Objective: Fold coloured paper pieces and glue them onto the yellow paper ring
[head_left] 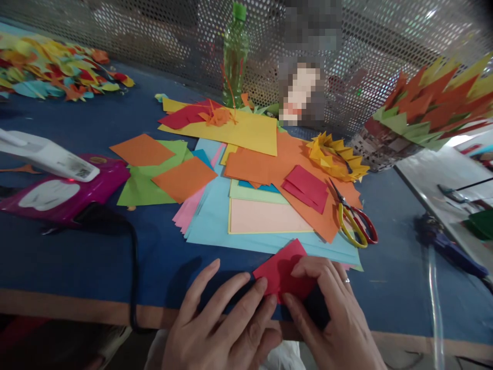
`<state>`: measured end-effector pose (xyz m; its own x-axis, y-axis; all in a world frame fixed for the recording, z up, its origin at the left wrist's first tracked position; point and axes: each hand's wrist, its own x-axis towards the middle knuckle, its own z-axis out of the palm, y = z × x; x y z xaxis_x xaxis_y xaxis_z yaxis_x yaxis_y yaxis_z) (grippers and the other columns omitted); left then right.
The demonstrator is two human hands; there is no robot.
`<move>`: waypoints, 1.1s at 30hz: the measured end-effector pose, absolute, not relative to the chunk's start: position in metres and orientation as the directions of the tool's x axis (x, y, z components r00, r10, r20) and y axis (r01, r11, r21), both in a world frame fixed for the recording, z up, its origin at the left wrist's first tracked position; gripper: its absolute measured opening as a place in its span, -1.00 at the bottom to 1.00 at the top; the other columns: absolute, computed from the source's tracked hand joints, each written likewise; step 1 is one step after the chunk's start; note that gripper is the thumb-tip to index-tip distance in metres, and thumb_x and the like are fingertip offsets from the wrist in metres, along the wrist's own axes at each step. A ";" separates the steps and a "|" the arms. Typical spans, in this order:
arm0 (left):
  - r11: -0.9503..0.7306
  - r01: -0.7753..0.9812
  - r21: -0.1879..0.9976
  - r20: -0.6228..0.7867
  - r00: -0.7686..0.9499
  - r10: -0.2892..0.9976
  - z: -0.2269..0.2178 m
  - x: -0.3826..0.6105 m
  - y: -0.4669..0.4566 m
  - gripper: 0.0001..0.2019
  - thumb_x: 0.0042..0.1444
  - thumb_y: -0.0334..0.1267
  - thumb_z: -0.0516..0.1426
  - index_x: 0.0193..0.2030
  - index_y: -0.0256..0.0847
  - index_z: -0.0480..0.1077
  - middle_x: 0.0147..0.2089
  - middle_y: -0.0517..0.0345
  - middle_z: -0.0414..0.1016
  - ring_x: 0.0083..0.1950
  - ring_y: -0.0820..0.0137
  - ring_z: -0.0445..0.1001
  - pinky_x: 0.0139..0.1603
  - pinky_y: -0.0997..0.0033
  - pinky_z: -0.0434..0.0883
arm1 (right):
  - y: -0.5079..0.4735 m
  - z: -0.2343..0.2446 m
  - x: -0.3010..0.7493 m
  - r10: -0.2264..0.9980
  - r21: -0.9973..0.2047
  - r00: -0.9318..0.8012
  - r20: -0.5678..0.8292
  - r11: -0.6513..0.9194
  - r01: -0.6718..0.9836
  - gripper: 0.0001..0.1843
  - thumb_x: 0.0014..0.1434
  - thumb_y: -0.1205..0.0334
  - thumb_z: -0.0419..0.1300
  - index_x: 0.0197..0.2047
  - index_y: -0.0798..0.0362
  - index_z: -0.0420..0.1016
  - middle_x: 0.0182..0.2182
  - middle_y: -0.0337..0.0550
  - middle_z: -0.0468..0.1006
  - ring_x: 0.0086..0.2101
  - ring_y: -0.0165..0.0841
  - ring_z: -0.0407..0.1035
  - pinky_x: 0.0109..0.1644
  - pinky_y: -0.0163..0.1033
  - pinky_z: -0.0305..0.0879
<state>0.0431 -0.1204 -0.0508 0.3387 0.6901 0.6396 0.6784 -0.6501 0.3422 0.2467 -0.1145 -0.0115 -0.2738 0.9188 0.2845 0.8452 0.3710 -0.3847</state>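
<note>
A small piece of red paper point(283, 272) lies at the table's front edge between my hands. With two fingertips, my left hand point(231, 318) presses down its lower left side; the other fingers are spread. My right hand point(331, 303) grips the lower right part between thumb and bent fingers. Just beyond lie layered coloured sheets, with light blue paper point(208, 226) under a pale pink sheet point(265, 216). More red paper pieces point(306, 187) rest on a large orange sheet point(288, 149). Scissors point(352, 218) with yellow and red handles lie to their right.
At left, a white device point(50, 154) rests on a magenta device point(69, 190) with a black cord point(134, 257). A green bottle point(235, 56) stands by the mesh screen point(162, 36). Paper scraps point(50, 67) are piled back left. A yellow pointed paper ring point(339, 156) and a glue gun point(450, 246) sit right.
</note>
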 end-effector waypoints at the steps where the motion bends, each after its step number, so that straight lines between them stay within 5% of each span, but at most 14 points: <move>1: -0.653 0.676 0.341 0.638 0.343 0.689 -0.050 0.042 -0.120 -0.77 0.30 -0.13 0.18 0.01 -0.11 0.57 0.05 0.34 0.63 0.05 0.32 0.54 0.48 -0.04 0.00 | -0.115 -0.011 0.248 0.921 -0.394 -0.272 0.279 0.368 0.842 -0.82 0.27 0.28 0.19 -0.07 -0.01 0.30 -0.18 -0.19 0.47 -0.17 -0.30 0.35 -0.06 -0.20 0.22; 15: -0.665 0.663 0.344 0.641 0.352 0.683 -0.046 0.038 -0.121 -0.78 0.31 -0.16 0.17 -0.03 -0.15 0.57 0.05 0.25 0.63 0.05 0.31 0.56 0.47 -0.05 0.03 | -0.116 -0.008 0.253 0.940 -0.497 -0.276 0.202 0.342 0.798 -0.78 0.26 0.36 0.12 -0.03 -0.02 0.26 -0.13 -0.17 0.44 -0.10 -0.31 0.30 -0.06 -0.21 0.30; 20: -0.706 0.642 0.300 0.626 0.426 0.653 -0.042 0.037 -0.121 -0.77 0.30 -0.18 0.17 0.00 -0.18 0.57 0.09 0.20 0.60 0.07 0.28 0.55 0.48 -0.05 0.01 | -0.118 -0.010 0.247 0.944 -0.472 -0.225 0.243 0.317 0.823 -0.74 0.28 0.18 0.19 0.01 -0.03 0.27 -0.13 -0.16 0.46 -0.13 -0.27 0.31 -0.11 -0.17 0.30; 24: -0.659 0.652 0.373 0.635 0.338 0.694 -0.041 0.040 -0.123 -0.79 0.30 -0.19 0.18 -0.04 -0.19 0.58 0.05 0.18 0.63 0.05 0.27 0.56 0.45 -0.07 0.06 | -0.115 -0.017 0.242 0.940 -0.395 -0.164 0.298 0.278 0.875 -0.66 0.21 0.07 0.28 -0.03 -0.04 0.30 -0.15 -0.15 0.48 -0.13 -0.22 0.32 -0.12 -0.14 0.30; 33: -0.695 0.644 0.321 0.647 0.387 0.657 -0.043 0.038 -0.119 -0.82 0.29 -0.27 0.17 -0.07 -0.21 0.58 0.02 0.16 0.64 0.04 0.28 0.55 0.44 -0.09 0.04 | -0.118 -0.015 0.265 0.949 -0.568 -0.206 0.238 0.308 0.763 -0.67 0.27 0.31 0.15 0.10 -0.06 0.31 0.10 -0.05 0.38 0.09 -0.26 0.33 0.09 -0.16 0.37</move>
<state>0.0384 -0.1187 -0.0427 0.3868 0.6573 0.6468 0.6438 -0.6946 0.3209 0.2648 -0.1179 -0.0146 -0.2055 0.9491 0.2385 0.7633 0.3080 -0.5679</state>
